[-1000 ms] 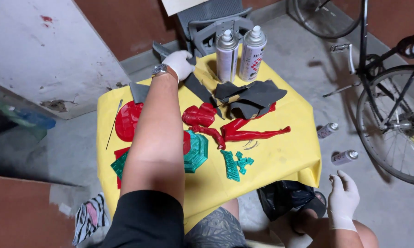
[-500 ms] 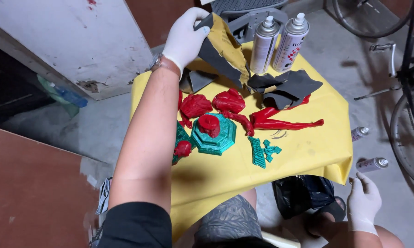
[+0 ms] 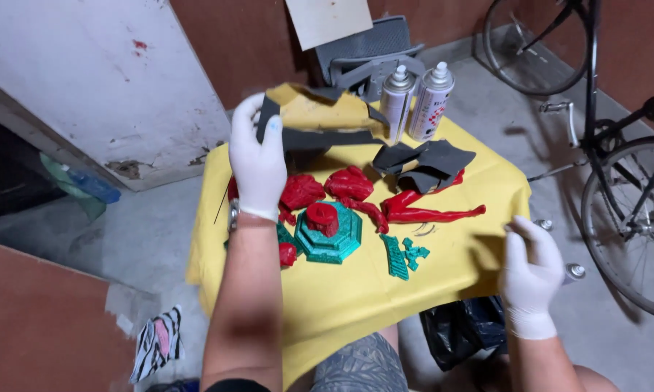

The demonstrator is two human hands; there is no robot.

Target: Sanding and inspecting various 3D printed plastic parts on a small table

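A yellow-and-grey sheet [image 3: 320, 120] was gripped at its left end by the gloved left hand [image 3: 258, 163], its length running rightward; the right hand [image 3: 530, 272] was held open, well apart.

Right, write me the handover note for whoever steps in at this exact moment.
Left hand, in a white glove, holds a yellow and dark grey sheet piece lifted above the yellow-covered table.
Right hand, also gloved, is open and empty by the table's right edge.
On the table: red model parts, a red limb-like piece, a teal stepped base with a red part on top, small teal pieces, dark grey sheets and two spray cans at the back.
Done: the sheet piece is picked up.
Left: everything else lies untouched; cans capped.
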